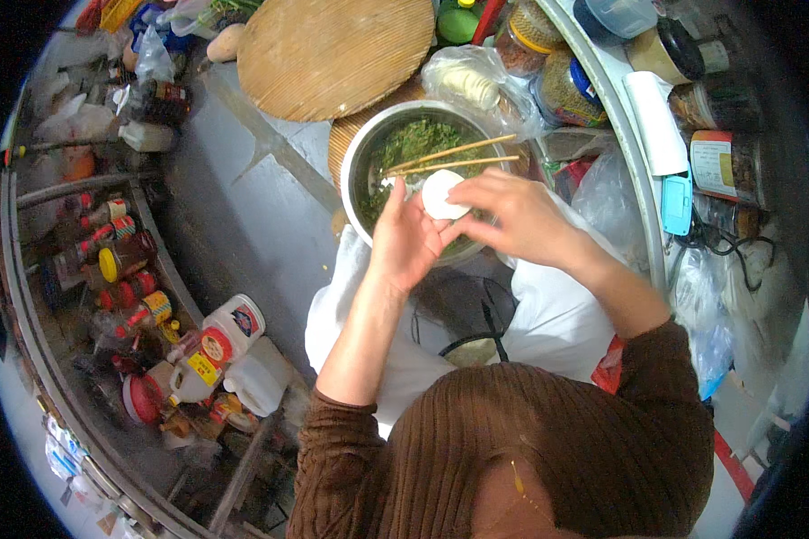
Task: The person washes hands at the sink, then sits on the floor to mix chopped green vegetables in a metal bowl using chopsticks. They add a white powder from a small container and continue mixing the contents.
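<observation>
A round white dough wrapper (445, 195) is pinched at its right edge by my right hand (519, 209). My left hand (408, 239) is palm up beneath its left side, thumb apart; the wrapper hides some of its fingers. Both hands are above the near part of a steel bowl (352, 212). Inside the bowl is a chopped green filling (421, 143). Two wooden chopsticks (462, 153) rest in it, their ends over the right rim. Right behind the bowl, a clear plastic bag (512, 101) contains a stack of pale round wrappers (470, 86).
A round ridged wooden board (337, 54) lies beyond the bowl. Jars of dry goods (566, 91) stand to the right, near a white paper roll (655, 124) and a light-blue case (676, 204). Bottles and plastic jugs (232, 337) crowd the left shelf.
</observation>
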Motion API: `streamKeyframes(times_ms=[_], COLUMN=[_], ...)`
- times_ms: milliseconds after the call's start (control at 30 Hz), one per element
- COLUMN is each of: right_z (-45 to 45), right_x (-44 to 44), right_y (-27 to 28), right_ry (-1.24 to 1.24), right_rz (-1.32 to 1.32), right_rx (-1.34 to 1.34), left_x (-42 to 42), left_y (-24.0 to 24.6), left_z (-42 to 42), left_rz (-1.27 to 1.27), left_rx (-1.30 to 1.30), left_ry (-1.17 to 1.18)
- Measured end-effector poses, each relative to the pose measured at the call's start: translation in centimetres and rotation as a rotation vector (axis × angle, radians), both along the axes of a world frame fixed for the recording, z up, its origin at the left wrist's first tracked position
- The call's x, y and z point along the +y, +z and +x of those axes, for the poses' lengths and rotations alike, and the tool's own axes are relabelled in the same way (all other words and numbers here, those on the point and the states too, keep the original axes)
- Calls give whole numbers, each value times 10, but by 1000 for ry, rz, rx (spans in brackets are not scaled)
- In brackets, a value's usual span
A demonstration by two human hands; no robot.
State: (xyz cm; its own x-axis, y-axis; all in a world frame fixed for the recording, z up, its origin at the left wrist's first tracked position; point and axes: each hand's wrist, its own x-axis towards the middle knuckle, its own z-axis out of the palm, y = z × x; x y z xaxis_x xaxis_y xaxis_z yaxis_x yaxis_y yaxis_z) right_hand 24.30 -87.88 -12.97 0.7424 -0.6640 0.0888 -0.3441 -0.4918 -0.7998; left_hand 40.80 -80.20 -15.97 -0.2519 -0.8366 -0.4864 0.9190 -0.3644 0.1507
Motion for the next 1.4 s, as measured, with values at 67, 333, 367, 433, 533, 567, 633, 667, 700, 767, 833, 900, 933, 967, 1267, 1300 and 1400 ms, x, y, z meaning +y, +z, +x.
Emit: streamKeyframes(times_ms=[67, 333, 367, 433, 533, 567, 633, 667, 700, 767, 833, 900, 933, 967, 1267, 1300, 1400], right_z=[-9, -37, -34, -29, -15, -10, -2, 4, 9, 25, 43, 61, 65, 69, 44, 45, 45], right_x=[7, -6, -11, -28, -46, -49, -51, -50, -47, -39, -25, -17, -14, -13, 28, 37, 47], right_y=[-17, -109, -117, -124, -125, -122, -115, -112, -109, -107, -111, -116, -116, -116, -74, -74, -75], right_ry=[-197, -989, -1013, -857, -789, -765, -701, -719, -645, -564, -393, -199, -138, -103, -116, -54, -17], right_rz=[345, 1067, 1030, 864, 804, 815, 850, 870, 873, 866, 819, 364, 150, -73, 248, 208, 110], right_rx=[-118, -221, -256, -214, -277, -256, -390, -433, -473, -546, -469, -369, -278, -206, -105, -107, -62], left_x=[8, 30, 32, 34, 35, 35, 35, 34, 33, 33, 33, 36, 38, 39, 43, 43, 45], left_y=[-6, -16, -17, -19, -23, -25, -26, -26, -26, -24, -21, -17, -14, -12, -4, -5, -13], left_z=[11, 41, 42, 44, 47, 48, 51, 54, 57, 66, 77, 87, 92, 96, 103, 102, 101], left_rz=[27, 186, 194, 174, 186, 211, 232, 235, 258, 301, 317, 328, 344, 326, 281, 269, 316], left_rx=[-66, -265, -257, -250, -263, -286, -354, -369, -385, -387, -391, -423, -437, -449, -410, -413, -417], left_ry=[14, 73, 74, 88, 106, 106, 145, 171, 195, 278, 367, 461, 486, 512, 535, 528, 511])
